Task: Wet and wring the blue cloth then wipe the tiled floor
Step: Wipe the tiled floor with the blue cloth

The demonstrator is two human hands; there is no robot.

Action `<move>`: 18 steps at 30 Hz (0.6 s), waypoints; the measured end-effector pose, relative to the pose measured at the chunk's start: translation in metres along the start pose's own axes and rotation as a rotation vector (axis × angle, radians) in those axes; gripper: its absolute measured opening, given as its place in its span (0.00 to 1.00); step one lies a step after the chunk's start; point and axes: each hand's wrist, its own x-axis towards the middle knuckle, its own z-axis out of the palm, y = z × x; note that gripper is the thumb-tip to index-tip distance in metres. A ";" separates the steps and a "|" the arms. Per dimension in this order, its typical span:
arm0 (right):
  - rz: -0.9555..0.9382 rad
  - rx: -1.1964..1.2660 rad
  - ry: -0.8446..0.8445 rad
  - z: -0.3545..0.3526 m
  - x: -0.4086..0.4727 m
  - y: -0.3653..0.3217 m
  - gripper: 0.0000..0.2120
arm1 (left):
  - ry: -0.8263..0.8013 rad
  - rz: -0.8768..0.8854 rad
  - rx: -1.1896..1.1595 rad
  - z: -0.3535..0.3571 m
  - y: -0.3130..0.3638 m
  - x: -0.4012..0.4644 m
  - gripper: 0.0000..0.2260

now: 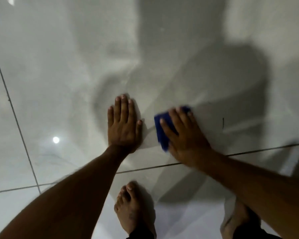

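The blue cloth lies folded flat on the glossy pale tiled floor, right of centre. My right hand presses down on it with fingers spread, covering most of it; blue shows at the left side and past the fingertips. My left hand rests palm-down and flat on the bare tile just left of the cloth, holding nothing. The picture is blurred around the right hand.
My two bare feet stand on the tiles at the bottom, the left foot and the right foot. Dark grout lines cross the floor at left and below my hands. My shadow falls over the floor ahead.
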 end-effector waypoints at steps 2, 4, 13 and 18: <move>-0.097 -0.016 -0.107 0.000 -0.043 -0.003 0.39 | 0.004 0.013 0.001 -0.002 0.002 -0.004 0.31; -0.034 0.016 -0.096 0.002 -0.017 0.006 0.40 | 0.023 0.043 -0.002 -0.002 0.000 -0.005 0.31; -0.006 0.022 0.060 0.016 0.023 -0.009 0.40 | 0.017 0.028 0.001 -0.006 0.005 -0.001 0.31; -0.555 -0.097 -0.022 0.013 -0.010 0.071 0.35 | 0.067 0.053 0.001 0.001 0.002 -0.002 0.32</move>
